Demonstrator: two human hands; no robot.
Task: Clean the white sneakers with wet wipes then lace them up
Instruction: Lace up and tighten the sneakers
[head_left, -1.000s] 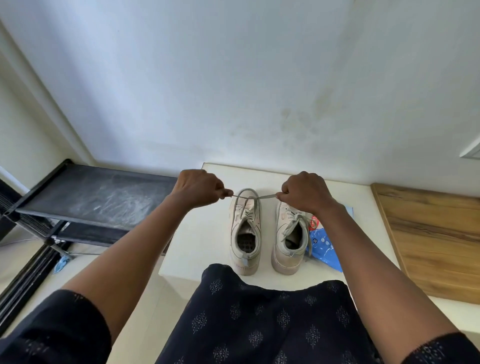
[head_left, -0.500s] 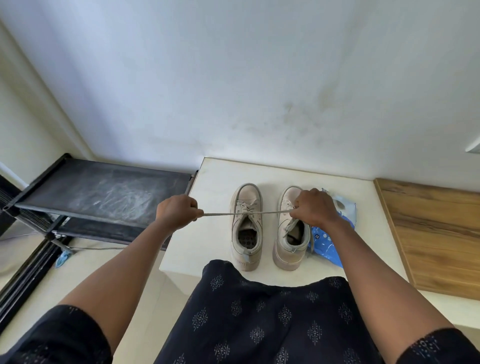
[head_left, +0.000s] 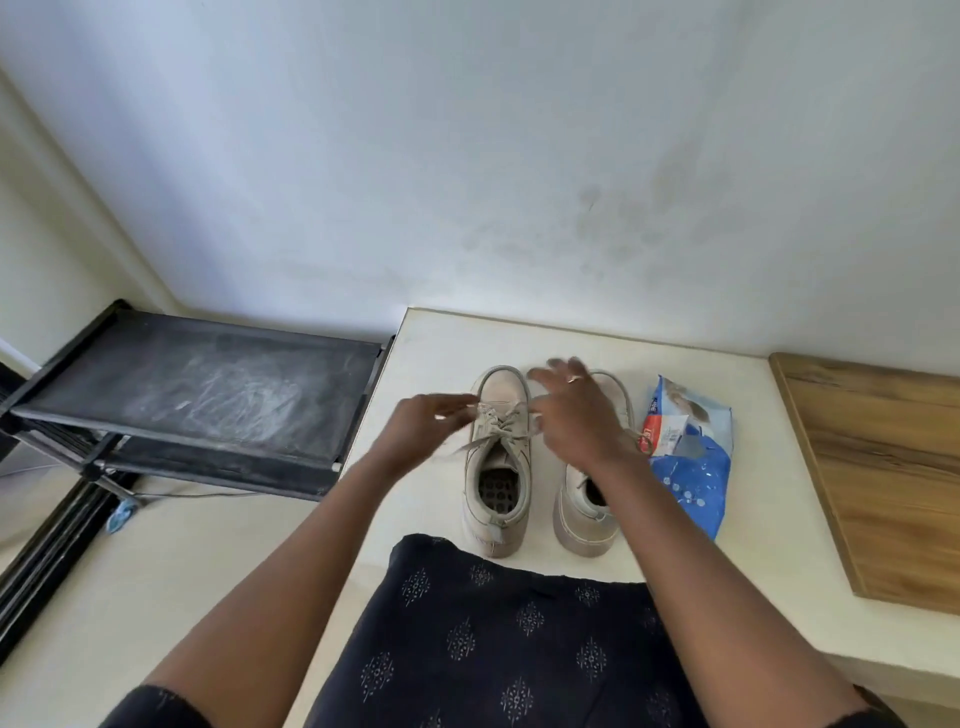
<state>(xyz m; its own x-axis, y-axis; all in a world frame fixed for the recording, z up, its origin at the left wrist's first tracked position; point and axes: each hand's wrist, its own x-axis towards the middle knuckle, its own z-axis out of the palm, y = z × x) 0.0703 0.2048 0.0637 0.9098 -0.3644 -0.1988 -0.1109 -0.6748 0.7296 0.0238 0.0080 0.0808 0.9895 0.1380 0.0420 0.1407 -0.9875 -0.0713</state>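
Head view | left hand (head_left: 422, 434) blurred, grip on lace (head_left: 500, 427) unclear | right hand (head_left: 576, 415) fingers spread over sneakers (head_left: 501, 387)

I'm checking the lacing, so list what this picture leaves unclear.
- Head view: lacing on the right sneaker, hidden under the right hand.
- Head view: whether the left hand grips anything, lost to motion blur.
- Head view: print on the wipes pack, too small to read.
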